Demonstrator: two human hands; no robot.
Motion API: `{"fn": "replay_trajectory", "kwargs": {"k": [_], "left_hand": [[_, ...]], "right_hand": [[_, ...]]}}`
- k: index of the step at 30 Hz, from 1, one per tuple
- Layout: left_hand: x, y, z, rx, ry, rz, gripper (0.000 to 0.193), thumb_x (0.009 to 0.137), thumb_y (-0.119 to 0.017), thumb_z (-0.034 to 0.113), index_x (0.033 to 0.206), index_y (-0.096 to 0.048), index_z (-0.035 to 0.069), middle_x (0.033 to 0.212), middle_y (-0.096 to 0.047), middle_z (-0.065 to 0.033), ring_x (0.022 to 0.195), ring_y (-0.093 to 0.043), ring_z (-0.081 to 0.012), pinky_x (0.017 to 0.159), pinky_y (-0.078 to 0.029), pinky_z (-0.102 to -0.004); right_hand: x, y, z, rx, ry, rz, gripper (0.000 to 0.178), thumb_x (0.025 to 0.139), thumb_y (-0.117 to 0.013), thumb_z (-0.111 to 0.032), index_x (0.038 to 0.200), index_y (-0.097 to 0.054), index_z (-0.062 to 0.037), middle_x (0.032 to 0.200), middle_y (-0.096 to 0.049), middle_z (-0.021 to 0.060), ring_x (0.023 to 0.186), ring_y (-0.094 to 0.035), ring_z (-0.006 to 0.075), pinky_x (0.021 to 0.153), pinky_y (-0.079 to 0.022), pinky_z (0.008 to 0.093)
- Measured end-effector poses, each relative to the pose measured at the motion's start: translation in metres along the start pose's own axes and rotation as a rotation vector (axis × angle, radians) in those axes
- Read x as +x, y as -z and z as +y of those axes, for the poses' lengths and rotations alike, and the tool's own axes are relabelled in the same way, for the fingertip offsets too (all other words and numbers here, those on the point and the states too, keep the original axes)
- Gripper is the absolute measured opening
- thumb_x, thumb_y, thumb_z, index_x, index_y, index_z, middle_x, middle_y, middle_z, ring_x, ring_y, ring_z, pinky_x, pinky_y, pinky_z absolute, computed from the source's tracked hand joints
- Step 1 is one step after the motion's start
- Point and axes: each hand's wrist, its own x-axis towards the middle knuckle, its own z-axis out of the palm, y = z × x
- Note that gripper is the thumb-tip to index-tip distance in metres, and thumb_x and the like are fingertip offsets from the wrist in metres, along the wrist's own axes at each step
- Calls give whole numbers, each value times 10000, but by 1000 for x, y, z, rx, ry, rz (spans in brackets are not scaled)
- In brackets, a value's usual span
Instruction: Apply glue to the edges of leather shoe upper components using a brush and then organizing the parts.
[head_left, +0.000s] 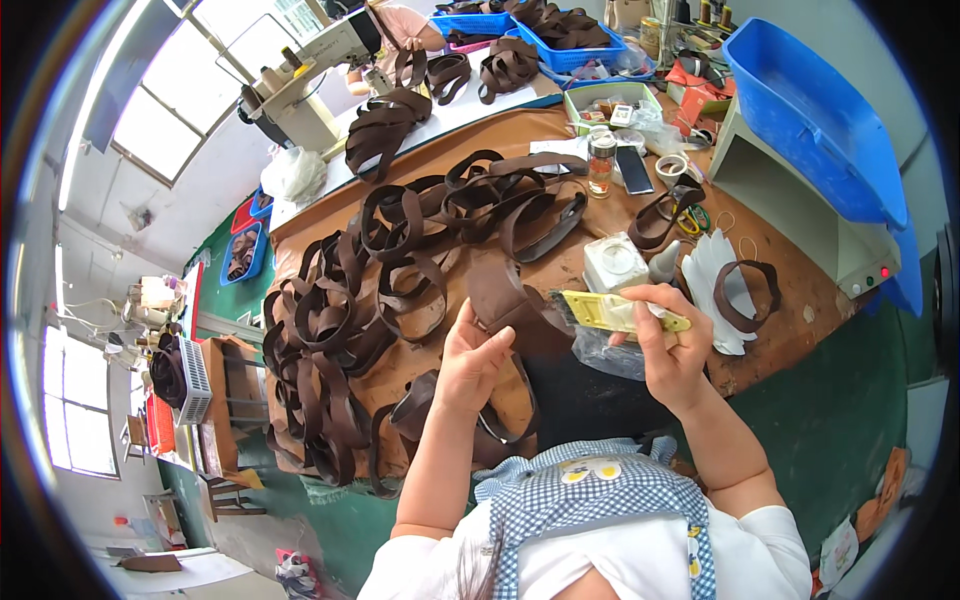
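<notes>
At the middle of the frame the left hand (470, 360) holds a brown strap (505, 305) by its end, fingers pinching the flat piece from below so its face turns up. The right hand (668, 345), just right of centre, grips a yellow-handled brush (620, 312), fingers wrapped around the handle, with the bristle end pointing left and lying close to the strap's edge. This looks like the coating step: brush meeting strap end, probably to spread glue. A white pot (615, 262) stands just above the brush on the bench (790, 300), likely the supply. Finished or waiting loops (340, 330) crowd the bench to the left and upper centre of the frame; a single loop (745, 290) lies on white paper at the right. The stroke ahead would call for the left hand to keep the strap flat and steady while the bristles sweep along it without spilling over its edges.
</notes>
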Motion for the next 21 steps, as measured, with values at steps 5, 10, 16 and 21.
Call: {"fn": "replay_trajectory", "kwargs": {"k": [5,10,16,21], "left_hand": [[-3,-9,-5,41,-43,-1,605,883,-606,-68,1427,-365,40,1300,-562,-106,1187,-575,-202,1002,-470,-339],[-4,-14,-6,32,-49,20,592,889,-602,-78,1422,-367,31,1306,-557,-101,1222,-543,-190,1047,-426,-319],[-3,-7,2,-83,1,40,489,938,-581,-9,1388,-397,48,1296,-564,-92,1149,-596,-189,939,-516,-321],[3,21,-2,-252,17,54,323,1001,-551,152,1304,-493,52,1205,-630,-85,1033,-658,-188,867,-562,-314]], "right_hand": [[14,-14,5,-49,-50,-70,167,962,-510,-2,1062,-624,66,887,-660,115,678,-672,134,597,-541,231],[22,-23,6,-219,70,-114,147,947,-525,-6,1034,-637,29,813,-666,87,632,-680,131,562,-524,232],[5,-19,1,-353,293,-180,191,843,-579,15,1024,-640,6,785,-652,128,591,-658,227,533,-506,293],[-20,-4,6,-404,251,-290,239,831,-598,22,1068,-612,-2,858,-677,139,664,-669,259,573,-534,323]]}}
